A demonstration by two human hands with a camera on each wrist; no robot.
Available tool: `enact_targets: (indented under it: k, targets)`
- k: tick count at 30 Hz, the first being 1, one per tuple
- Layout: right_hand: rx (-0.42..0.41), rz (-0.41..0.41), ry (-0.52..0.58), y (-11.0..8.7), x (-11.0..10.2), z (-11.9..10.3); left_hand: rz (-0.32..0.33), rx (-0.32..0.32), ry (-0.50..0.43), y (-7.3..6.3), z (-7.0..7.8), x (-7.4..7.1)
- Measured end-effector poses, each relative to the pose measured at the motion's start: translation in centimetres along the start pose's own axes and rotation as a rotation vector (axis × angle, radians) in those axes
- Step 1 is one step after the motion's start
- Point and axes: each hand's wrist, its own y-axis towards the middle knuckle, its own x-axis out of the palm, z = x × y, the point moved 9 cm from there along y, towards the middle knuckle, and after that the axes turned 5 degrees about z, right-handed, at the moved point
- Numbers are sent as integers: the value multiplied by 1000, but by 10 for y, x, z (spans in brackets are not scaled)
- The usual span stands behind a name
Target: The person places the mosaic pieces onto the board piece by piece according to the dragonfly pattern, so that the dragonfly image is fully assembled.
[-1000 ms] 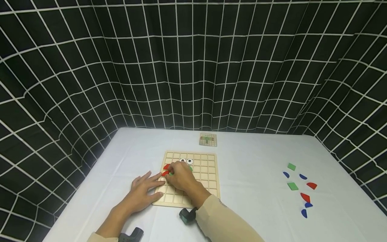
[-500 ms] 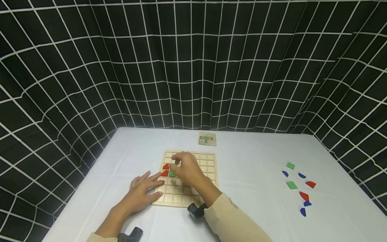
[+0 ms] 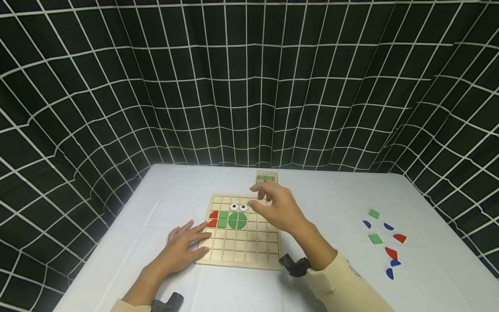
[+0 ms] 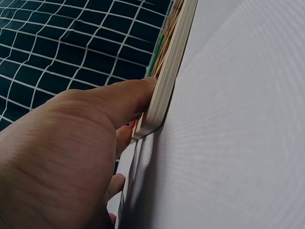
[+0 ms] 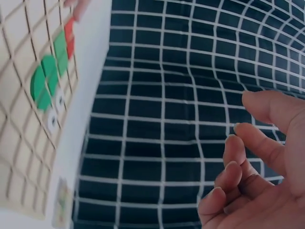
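Note:
A square wooden grid board (image 3: 243, 247) lies on the white table. In its upper left cells sit two red quarter pieces (image 3: 212, 219), two green squares (image 3: 222, 219), a green disc of quarter pieces (image 3: 237, 220) and two white eye pieces (image 3: 238, 207). My left hand (image 3: 183, 247) rests at the board's left edge, fingers spread and fingertips on the rim; the left wrist view shows its thumb (image 4: 131, 98) on the board's corner. My right hand (image 3: 278, 208) hovers over the board's upper right, fingers loosely bent, thumb apart from the fingertips, nothing between them.
A small pattern card (image 3: 267, 176) stands behind the board, partly covered by the right hand. To the right lie loose pieces: green squares (image 3: 375, 239), red quarters (image 3: 399, 238) and several blue pieces (image 3: 390, 273). A black curtain with white grid lines (image 3: 249, 86) surrounds the table.
My right hand has lifted off the green pieces on the board and moved right, uncovering the green squares, green disc and eyes. My left hand has stayed in place.

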Motion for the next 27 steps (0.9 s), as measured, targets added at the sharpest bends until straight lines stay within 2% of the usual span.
enact_targets:
  k: [7,11,18,21,27]
  targets:
    - [-44,63,-11,-12,-45,8,-1,-8,3,-1,0,-2]
    - [-81,104,-26,-22,-71,16,-1,-16,-1,-1,-3,1]
    - [-110,126,-70,-42,-115,39,1,-27,-4,-2,-5,4]
    - [-71,125,-86,-53,-132,57,-2,-28,-2,-1,-5,5]
    - [128,114,-220,-81,-165,106,-15,-33,10,0,-5,4]
